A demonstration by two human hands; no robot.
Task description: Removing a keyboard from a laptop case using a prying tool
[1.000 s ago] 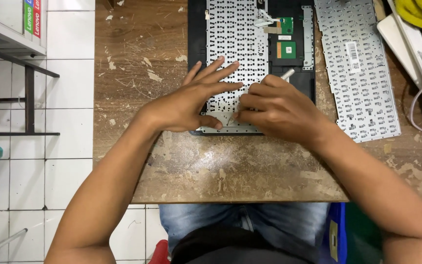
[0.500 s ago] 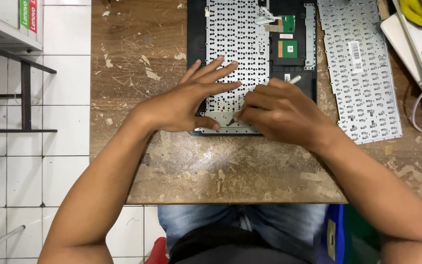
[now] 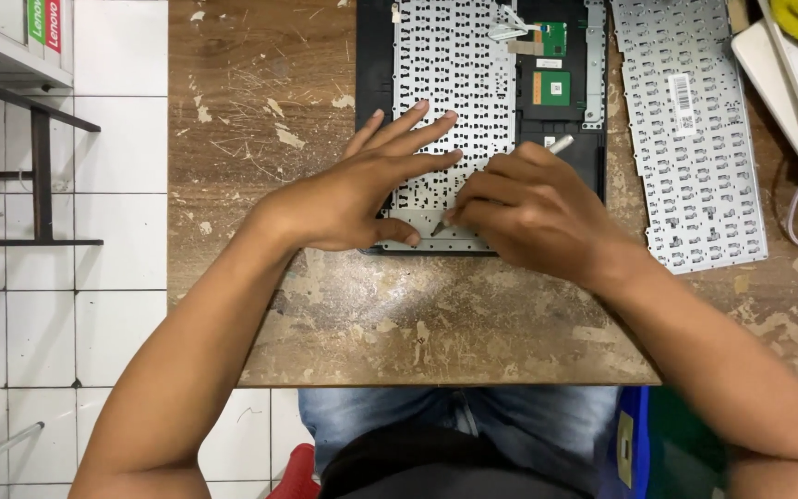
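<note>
Bright, even overhead light; soft shadows under the hands (image 3: 436, 199); sharp focus throughout

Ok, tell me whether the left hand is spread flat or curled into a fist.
Spread flat. The left hand lies palm down, fingers splayed, on the perforated keyboard plate; the right hand grips a thin tool beside it.

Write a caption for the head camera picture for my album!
Left hand flat on silver perforated keyboard backplate; right hand works thin metal tool.

1. I sit in a small electronics repair workshop.
2. My worn, scratched wooden counter (image 3: 260, 139) carries an opened laptop shell (image 3: 371, 92) and, upper right, a loose keyboard backplate (image 3: 685, 139).
3. White floor tiles (image 3: 122, 277) and a metal shelf (image 3: 39, 176) fill the left.
</note>
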